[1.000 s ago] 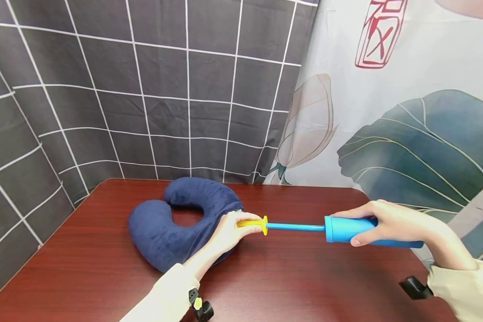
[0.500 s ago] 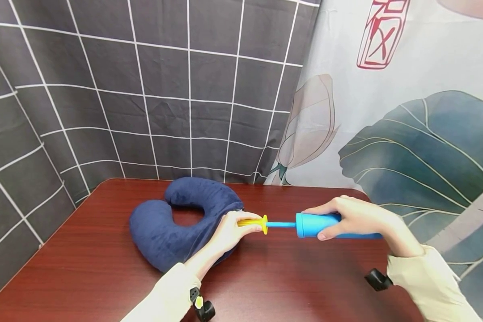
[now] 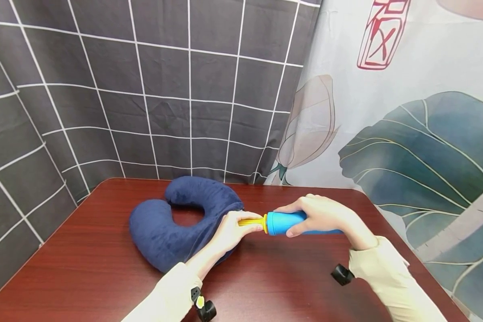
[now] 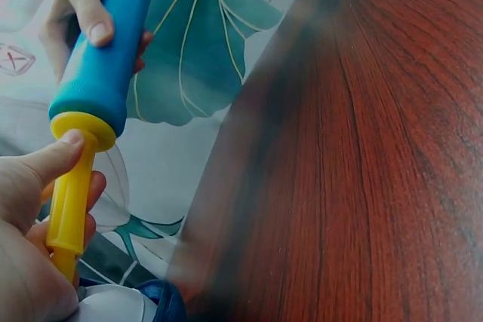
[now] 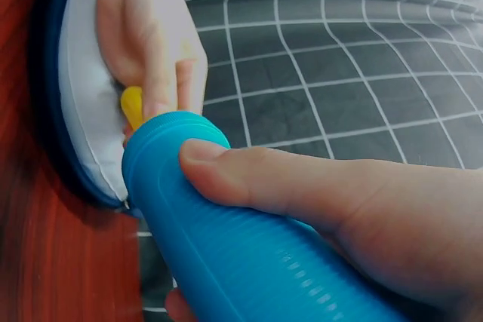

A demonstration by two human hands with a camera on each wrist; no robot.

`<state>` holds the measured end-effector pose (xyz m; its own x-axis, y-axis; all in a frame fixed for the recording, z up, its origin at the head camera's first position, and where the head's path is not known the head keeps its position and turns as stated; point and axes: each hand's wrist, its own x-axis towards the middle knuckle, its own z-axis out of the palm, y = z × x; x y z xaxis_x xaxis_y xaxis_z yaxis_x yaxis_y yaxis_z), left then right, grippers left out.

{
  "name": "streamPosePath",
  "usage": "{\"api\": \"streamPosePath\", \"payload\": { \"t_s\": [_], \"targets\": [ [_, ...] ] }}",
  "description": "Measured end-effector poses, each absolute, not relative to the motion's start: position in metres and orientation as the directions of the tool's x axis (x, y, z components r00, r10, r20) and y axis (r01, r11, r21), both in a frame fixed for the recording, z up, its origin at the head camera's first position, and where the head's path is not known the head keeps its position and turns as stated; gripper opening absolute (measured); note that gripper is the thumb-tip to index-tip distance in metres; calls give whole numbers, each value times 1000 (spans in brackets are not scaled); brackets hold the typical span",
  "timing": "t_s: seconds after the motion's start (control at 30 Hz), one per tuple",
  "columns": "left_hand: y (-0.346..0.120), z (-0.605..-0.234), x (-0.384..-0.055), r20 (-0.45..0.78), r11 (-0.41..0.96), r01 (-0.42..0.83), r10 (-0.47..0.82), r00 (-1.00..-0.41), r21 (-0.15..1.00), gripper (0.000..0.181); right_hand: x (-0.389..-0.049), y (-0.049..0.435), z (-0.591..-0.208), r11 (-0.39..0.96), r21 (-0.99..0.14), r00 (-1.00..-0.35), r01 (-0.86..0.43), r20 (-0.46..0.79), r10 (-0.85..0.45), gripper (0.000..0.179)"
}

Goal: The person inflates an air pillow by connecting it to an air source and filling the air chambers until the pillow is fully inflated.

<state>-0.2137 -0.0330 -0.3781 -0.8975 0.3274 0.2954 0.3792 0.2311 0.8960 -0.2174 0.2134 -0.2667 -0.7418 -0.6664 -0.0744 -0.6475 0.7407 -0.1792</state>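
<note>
A blue hand pump point(image 3: 283, 222) with a yellow nozzle end point(image 4: 69, 209) is held level between both hands over the table. My left hand point(image 3: 227, 230) pinches the yellow end, thumb near its round flange, right beside the navy U-shaped neck pillow point(image 3: 157, 232). Around the blue barrel point(image 5: 226, 224) curls my right hand point(image 3: 322, 217), its thumb along the top. The barrel's end sits up against the yellow flange, with no rod showing between them. In the right wrist view, a white inner part point(image 5: 87, 88) shows in the pillow's opened cover, close to the yellow tip.
The pillow lies on a reddish-brown wooden table point(image 3: 84, 268). Behind it hangs a dark grey cloth point(image 3: 145, 89) with white grid lines. To the right is a white curtain point(image 3: 426, 58) with a leaf print.
My right hand has moved left with the blue barrel, sliding it over the thin blue rod until it meets the yellow flange. The left hand and the pillow have stayed nearly still.
</note>
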Motion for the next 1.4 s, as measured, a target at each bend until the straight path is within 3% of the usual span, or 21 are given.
{"api": "streamPosePath", "payload": {
  "t_s": [0.4,1.0,1.4],
  "targets": [
    [-35,-376,-214,329,275,432,349,-877,859,33,-211,217,-268,768,-167,-769,-619,-67,-635,58],
    [-34,-375,-213,349,295,455,349,-870,840,31,-196,278,-253,744,-227,-758,-628,-36,-651,62],
    [-34,-377,-214,349,288,456,353,-868,842,30,-184,316,-241,782,-246,-793,-572,-76,-604,63]
  ]
}}
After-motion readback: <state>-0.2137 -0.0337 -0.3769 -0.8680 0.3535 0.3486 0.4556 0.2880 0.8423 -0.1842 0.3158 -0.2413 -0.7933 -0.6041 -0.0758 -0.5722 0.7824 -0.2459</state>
